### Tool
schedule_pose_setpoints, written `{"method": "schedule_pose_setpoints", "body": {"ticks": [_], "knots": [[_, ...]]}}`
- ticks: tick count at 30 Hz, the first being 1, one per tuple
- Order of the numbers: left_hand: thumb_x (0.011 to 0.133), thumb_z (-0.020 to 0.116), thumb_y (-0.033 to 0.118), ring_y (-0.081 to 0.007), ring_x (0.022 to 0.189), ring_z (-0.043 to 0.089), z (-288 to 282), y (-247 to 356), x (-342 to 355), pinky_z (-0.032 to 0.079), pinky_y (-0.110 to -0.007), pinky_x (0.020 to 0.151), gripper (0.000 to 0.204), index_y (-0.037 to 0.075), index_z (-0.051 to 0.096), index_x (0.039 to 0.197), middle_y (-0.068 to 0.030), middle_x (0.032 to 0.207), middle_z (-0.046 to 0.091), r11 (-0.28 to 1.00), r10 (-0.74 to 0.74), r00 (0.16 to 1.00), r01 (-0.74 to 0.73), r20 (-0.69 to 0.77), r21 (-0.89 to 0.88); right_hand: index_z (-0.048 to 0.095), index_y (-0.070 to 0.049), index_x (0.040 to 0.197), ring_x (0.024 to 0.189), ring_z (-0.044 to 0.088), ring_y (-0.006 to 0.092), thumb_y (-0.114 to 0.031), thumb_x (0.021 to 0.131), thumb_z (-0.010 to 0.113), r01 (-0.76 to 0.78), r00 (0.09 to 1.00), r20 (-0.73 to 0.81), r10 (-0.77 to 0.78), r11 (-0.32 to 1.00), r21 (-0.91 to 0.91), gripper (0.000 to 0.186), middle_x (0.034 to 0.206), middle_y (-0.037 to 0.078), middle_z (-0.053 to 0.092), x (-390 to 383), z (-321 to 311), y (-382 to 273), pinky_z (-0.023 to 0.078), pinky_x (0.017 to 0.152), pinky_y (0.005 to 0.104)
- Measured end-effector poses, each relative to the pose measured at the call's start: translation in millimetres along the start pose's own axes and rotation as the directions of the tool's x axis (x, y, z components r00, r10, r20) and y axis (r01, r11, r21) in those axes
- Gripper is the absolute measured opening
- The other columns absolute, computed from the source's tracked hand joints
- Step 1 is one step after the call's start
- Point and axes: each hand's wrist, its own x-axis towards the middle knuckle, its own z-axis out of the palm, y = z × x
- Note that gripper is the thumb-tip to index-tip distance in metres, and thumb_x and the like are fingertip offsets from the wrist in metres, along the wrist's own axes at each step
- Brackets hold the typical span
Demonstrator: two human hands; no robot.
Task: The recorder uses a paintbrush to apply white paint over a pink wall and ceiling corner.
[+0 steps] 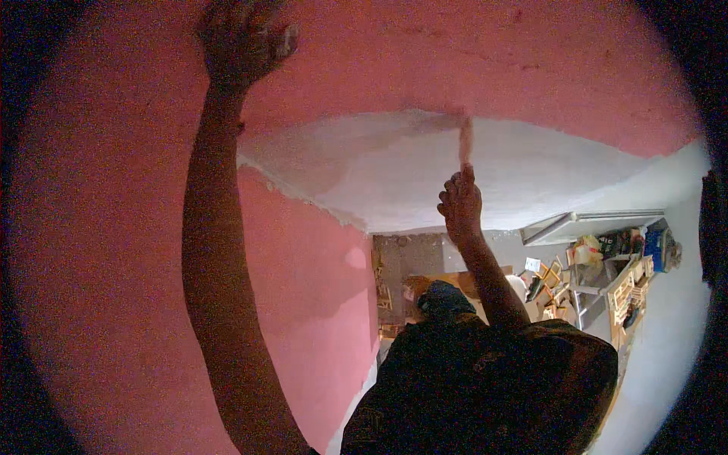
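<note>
Rough-flecked pink surface [440,42] spreads behind the left hand [246,45], its grip too dark to tell; the right's cannot be told. Below and right of that grip, a co-worker's raised hand [461,206] holds a slim reddish tool [466,140] near a streaky white surface [379,174], above a cluttered shelf [599,279].

Below and right of the right hand [461,201], apparently a pale grey table [599,279], small and tilted in view. Carries a yellowish-white bag [588,252] and dark packages [622,241], crowded together. Left of the table, more directly below the hand, a light floor [540,306]. Bears small wooden chairs [557,288] in a jumble. Farther from the hand, lower right, slatted wooden furniture [623,296], too blurred for details.
</note>
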Motion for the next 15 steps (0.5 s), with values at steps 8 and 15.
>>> {"method": "schedule_pose_setpoints", "body": {"ticks": [8,15], "knots": [[0.084,0.043,0.035,-0.0305,0.117,0.035,0.0,2.3,8.7,0.024,-0.049,0.097,0.040,0.015,0.042,0.118,-0.0120,0.126,0.039,0.997,0.058,0.989,-0.065,-0.138,-0.051,0.040,-0.022,0.076,0.044,0.035,0.0098,-0.055,0.086,0.036,-0.069,0.987,0.137,0.079,0.995,-0.078,0.035,0.062,-0.004,0.036,21.3,143.3,89.7,0.027,0.036,0.0213],[0.083,0.044,0.036,-0.0302,0.115,0.037,-25.1,-8.3,-8.8,0.026,-0.047,0.096,0.042,0.013,0.042,0.119,-0.0130,0.127,0.039,1.000,0.013,1.000,-0.012,-0.020,0.020,0.044,-0.020,0.078,0.046,0.037,0.0118,-0.041,0.088,0.042,-0.379,0.666,0.648,0.370,0.916,-0.133,0.023,0.061,-0.003,0.042,50.0,228.3,165.1,0.028,0.038,0.0255]]}}
